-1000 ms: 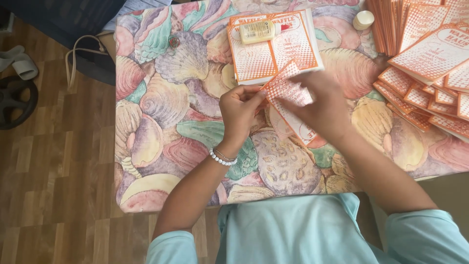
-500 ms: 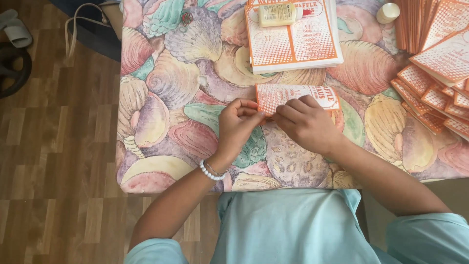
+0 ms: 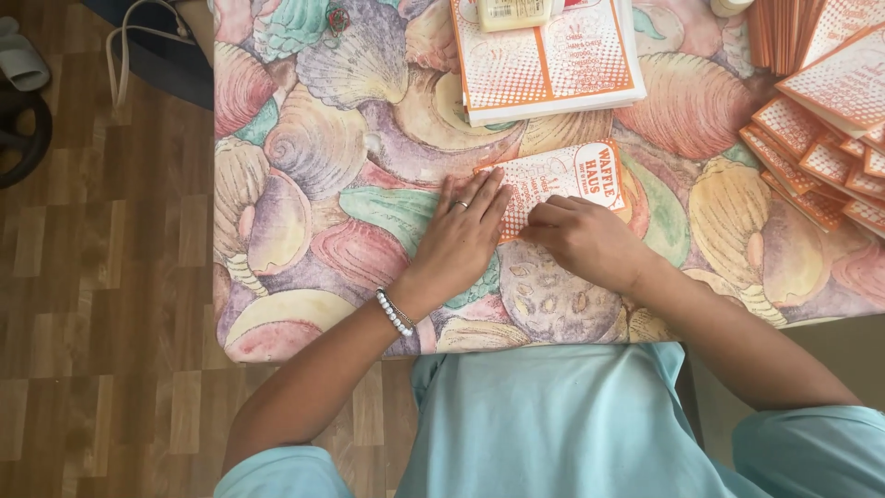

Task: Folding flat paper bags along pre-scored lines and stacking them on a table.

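A folded orange-and-white paper sheet [image 3: 564, 181] lies flat on the seashell-patterned tablecloth [image 3: 313, 138]. My left hand [image 3: 461, 235], with a ring and a bead bracelet, presses flat on the sheet's left end, fingers spread. With fingers curled, my right hand [image 3: 583, 238] bears down on the sheet's lower edge. Neither hand lifts the sheet.
A stack of unfolded orange-and-white sheets [image 3: 544, 60] with a small pale bottle [image 3: 513, 12] on top sits at the far edge. Several folded pieces [image 3: 820, 157] are fanned out at the right. Wooden floor [image 3: 92, 304] lies to the left, with a cable and a slipper.
The sheet, held up and folded between both hands a second ago, now lies flat on the table. Both hands press it down, the left hand flattened out.
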